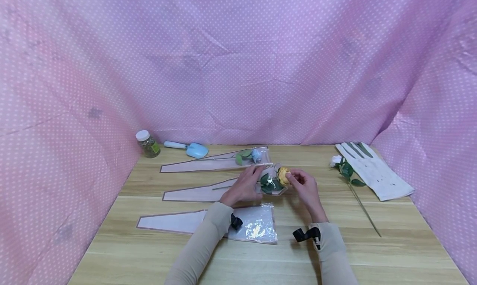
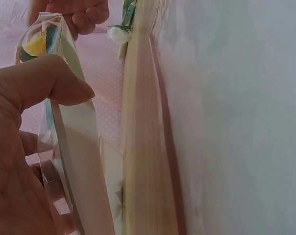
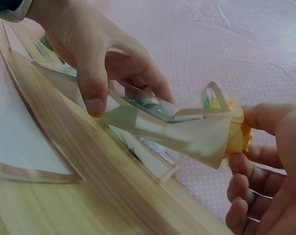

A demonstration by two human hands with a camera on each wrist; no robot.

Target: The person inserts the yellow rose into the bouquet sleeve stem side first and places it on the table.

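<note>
A yellow rose [image 1: 283, 176] with dark green leaves lies inside a clear-fronted, white-backed flower sleeve [image 1: 201, 193], its bloom at the wide end. My left hand [image 1: 244, 186] grips this sleeve by its edges around the middle, the thumb on the white backing [image 2: 82, 137] in the left wrist view. At the sleeve's mouth, my right hand [image 1: 306, 190] pinches the rose's bloom [image 3: 238, 129] between thumb and fingers. In the right wrist view the petals poke out past the sleeve's rim. The wide end is lifted off the table.
Behind lies another sleeve [image 1: 179, 168] with a blue rose [image 1: 256, 154]; nearer is a third sleeve [image 1: 169, 221], partly under the left forearm. To the right are a white rose [image 1: 335, 161] and a glove [image 1: 384, 177]. A small trowel [image 1: 196, 150] and a jar [image 1: 149, 146] stand back left.
</note>
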